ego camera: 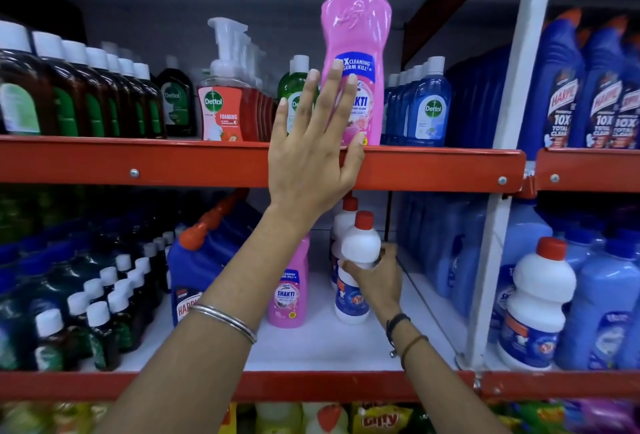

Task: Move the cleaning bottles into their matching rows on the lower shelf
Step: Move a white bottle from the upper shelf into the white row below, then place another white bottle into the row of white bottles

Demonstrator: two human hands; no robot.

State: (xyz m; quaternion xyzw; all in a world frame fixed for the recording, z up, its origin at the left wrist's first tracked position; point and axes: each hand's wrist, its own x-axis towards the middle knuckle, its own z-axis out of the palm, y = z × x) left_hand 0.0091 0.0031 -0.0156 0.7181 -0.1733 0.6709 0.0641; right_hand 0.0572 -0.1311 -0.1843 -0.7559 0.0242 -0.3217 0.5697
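Note:
A tall pink Shakti bottle with a blue cap stands upright at the front edge of the upper shelf. My left hand is raised flat in front of it, fingers spread, fingertips touching its label. On the lower shelf my right hand grips a white bottle with a red cap, standing in front of another white bottle. A smaller pink Shakti bottle stands just left of them, partly hidden by my left forearm.
Dettol bottles and foaming pumps fill the upper shelf. Blue Harpic bottles stand right of a white upright. The lower shelf holds dark small bottles, a blue Harpic bottle, light blue jugs and another white bottle.

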